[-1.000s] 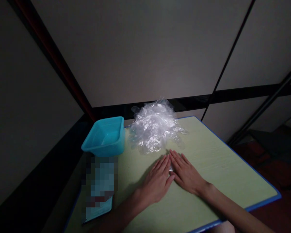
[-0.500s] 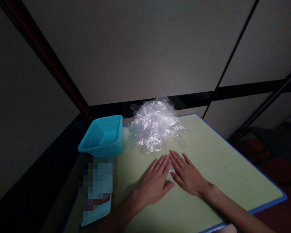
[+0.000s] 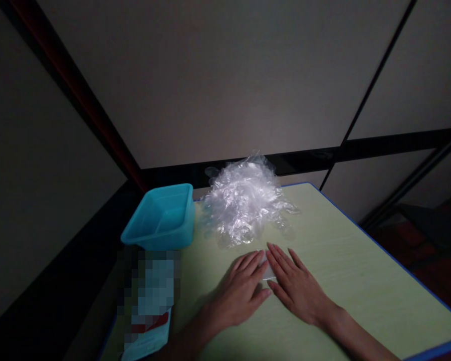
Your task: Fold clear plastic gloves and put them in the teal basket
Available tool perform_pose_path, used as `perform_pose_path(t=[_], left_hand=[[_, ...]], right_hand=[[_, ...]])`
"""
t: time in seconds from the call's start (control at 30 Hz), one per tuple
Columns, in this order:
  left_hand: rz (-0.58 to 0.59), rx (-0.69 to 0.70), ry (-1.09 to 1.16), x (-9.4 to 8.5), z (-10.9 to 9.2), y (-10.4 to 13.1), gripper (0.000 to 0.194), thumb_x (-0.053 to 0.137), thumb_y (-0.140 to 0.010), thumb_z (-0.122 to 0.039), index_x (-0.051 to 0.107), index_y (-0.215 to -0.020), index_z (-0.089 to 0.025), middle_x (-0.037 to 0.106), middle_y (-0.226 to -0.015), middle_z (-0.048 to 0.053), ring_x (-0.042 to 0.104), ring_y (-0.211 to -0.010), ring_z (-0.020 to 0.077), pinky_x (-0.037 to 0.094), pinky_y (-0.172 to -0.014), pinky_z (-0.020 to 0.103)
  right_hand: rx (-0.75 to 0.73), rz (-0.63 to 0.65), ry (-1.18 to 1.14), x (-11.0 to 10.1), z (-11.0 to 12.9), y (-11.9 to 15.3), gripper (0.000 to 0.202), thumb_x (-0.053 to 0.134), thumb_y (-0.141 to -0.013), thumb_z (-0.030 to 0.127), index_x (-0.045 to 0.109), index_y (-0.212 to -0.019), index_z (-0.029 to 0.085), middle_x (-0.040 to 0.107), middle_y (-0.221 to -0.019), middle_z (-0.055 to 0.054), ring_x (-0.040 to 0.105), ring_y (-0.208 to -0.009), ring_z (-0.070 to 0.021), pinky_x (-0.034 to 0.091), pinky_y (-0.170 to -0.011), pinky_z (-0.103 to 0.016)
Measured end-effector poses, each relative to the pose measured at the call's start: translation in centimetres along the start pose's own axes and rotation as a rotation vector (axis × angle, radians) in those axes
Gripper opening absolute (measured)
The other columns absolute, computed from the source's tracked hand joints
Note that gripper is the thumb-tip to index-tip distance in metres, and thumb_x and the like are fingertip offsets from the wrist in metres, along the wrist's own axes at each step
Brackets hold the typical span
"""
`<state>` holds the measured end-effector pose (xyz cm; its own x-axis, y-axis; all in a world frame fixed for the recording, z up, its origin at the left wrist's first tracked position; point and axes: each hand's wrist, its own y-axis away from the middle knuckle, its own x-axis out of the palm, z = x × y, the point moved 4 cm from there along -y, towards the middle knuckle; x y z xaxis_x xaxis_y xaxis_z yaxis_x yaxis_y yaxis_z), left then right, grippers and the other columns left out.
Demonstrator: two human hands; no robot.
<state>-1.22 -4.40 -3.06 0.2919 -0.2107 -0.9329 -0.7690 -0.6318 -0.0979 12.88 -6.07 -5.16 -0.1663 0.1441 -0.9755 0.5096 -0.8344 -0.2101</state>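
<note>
Both hands have drawn slightly apart since a second ago, so more of the small piece of clear plastic (image 3: 268, 272) shows between them, flat on the surface (image 3: 361, 281). Left hand (image 3: 240, 291) and right hand (image 3: 296, 286) lie palm down over its two sides; the grip of each is unclosed, fingers straight and thumb spread away, clamped on nothing. Pale yellow-green and faintly streaked, the surface has a blue edging (image 3: 385, 250) and reaches almost to the wall. Beyond the fingertips, near the far edge, sits a shiny heap of crumpled clear plastic (image 3: 248, 195). To its left, at the far corner, stands a turquoise tub (image 3: 173, 220), and nearer the person lies a pale blue item (image 3: 154, 296), mostly blurred out. Behind rise dim greyish panels (image 3: 225, 90), crossed low down by a glossy black band (image 3: 308, 160). Off to the right, a dark reddish floor (image 3: 406, 250) falls into shadow.
</note>
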Motion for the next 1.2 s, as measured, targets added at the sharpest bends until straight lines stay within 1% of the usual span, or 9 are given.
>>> perform_pose_path(t=[0.2, 0.4, 0.5, 0.6, 0.77, 0.87, 0.93, 1.03, 1.2], left_hand=[[-0.081, -0.028, 0.145, -0.8, 0.5, 0.4, 0.045, 0.041, -0.089, -0.029, 0.033, -0.132, -0.019, 0.028, -0.141, 0.007, 0.022, -0.129, 0.0183, 0.022, -0.106, 0.036], [-0.166, 0.037, 0.161, -1.9, 1.7, 0.3, 0.037, 0.044, -0.087, -0.024, 0.045, -0.124, -0.019, 0.039, -0.134, 0.007, 0.031, -0.124, 0.0198, 0.026, -0.103, 0.036], [-0.178, 0.058, 0.167, -2.4, 2.3, 0.0, 0.034, 0.044, -0.087, -0.023, 0.049, -0.120, -0.018, 0.042, -0.131, 0.008, 0.035, -0.122, 0.0191, 0.028, -0.102, 0.035], [-0.184, 0.047, 0.164, -2.5, 2.2, -0.2, 0.031, 0.046, -0.086, -0.021, 0.051, -0.116, -0.017, 0.045, -0.129, 0.009, 0.037, -0.121, 0.0181, 0.029, -0.102, 0.033], [-0.195, -0.044, 0.116, -1.3, 0.5, -0.3, 0.036, 0.046, -0.084, -0.023, 0.047, -0.119, -0.019, 0.043, -0.131, 0.007, 0.035, -0.122, 0.0196, 0.028, -0.102, 0.036], [-0.176, -0.113, 0.047, -0.1, -0.6, -0.6, 0.044, 0.042, -0.085, -0.027, 0.037, -0.127, -0.014, 0.034, -0.137, 0.011, 0.027, -0.127, 0.0216, 0.026, -0.103, 0.037], [-0.153, -0.109, -0.028, 0.7, -1.1, -0.9, 0.050, 0.037, -0.087, -0.031, 0.029, -0.131, -0.008, 0.026, -0.140, 0.014, 0.019, -0.130, 0.0219, 0.021, -0.105, 0.037], [-0.128, -0.085, -0.133, 1.6, -1.3, -1.2, 0.051, 0.027, -0.091, -0.032, 0.022, -0.134, -0.004, 0.020, -0.142, 0.014, 0.009, -0.132, 0.0208, 0.014, -0.107, 0.036], [-0.110, -0.093, -0.203, 2.2, -1.0, -1.2, 0.051, 0.022, -0.092, -0.034, 0.022, -0.134, -0.004, 0.020, -0.143, 0.013, 0.008, -0.132, 0.0205, 0.011, -0.107, 0.035]], right_hand=[[-0.005, -0.036, 0.011, 0.5, -0.2, 0.2, 0.058, 0.031, -0.090, 0.038, 0.012, -0.139, 0.013, 0.016, -0.143, -0.012, 0.017, -0.131, -0.0232, 0.021, -0.104, -0.045], [0.010, -0.082, 0.003, 0.7, -0.2, 0.4, 0.058, 0.030, -0.090, 0.040, 0.011, -0.140, 0.016, 0.019, -0.143, -0.011, 0.020, -0.130, -0.0228, 0.021, -0.104, -0.045], [0.014, -0.068, 0.010, 0.7, -0.2, 0.3, 0.059, 0.030, -0.090, 0.040, 0.008, -0.140, 0.016, 0.018, -0.143, -0.011, 0.019, -0.130, -0.0225, 0.022, -0.103, -0.045], [0.024, -0.048, 0.008, 0.7, -0.3, 0.3, 0.061, 0.030, -0.090, 0.040, 0.005, -0.140, 0.016, 0.017, -0.144, -0.011, 0.017, -0.131, -0.0222, 0.022, -0.103, -0.046], [0.018, -0.052, -0.040, 0.9, -0.6, 0.4, 0.067, 0.032, -0.088, 0.044, -0.001, -0.140, 0.016, 0.017, -0.144, -0.010, 0.014, -0.131, -0.0222, 0.022, -0.104, -0.046], [0.027, -0.068, -0.035, 1.0, -0.7, 0.5, 0.068, 0.032, -0.088, 0.045, -0.001, -0.140, 0.016, 0.017, -0.144, -0.010, 0.013, -0.131, -0.0234, 0.020, -0.103, -0.048], [0.025, -0.073, -0.012, 1.0, -0.7, 0.6, 0.067, 0.032, -0.088, 0.044, -0.001, -0.140, 0.016, 0.016, -0.144, -0.011, 0.012, -0.131, -0.0244, 0.019, -0.103, -0.049], [0.012, -0.069, 0.025, 1.1, -0.5, 0.5, 0.066, 0.031, -0.089, 0.042, 0.000, -0.140, 0.014, 0.016, -0.143, -0.012, 0.013, -0.131, -0.0244, 0.018, -0.103, -0.049], [-0.003, -0.054, 0.046, 1.3, -0.5, 0.6, 0.066, 0.031, -0.089, 0.042, 0.002, -0.140, 0.012, 0.017, -0.143, -0.013, 0.015, -0.131, -0.0234, 0.018, -0.103, -0.048]])
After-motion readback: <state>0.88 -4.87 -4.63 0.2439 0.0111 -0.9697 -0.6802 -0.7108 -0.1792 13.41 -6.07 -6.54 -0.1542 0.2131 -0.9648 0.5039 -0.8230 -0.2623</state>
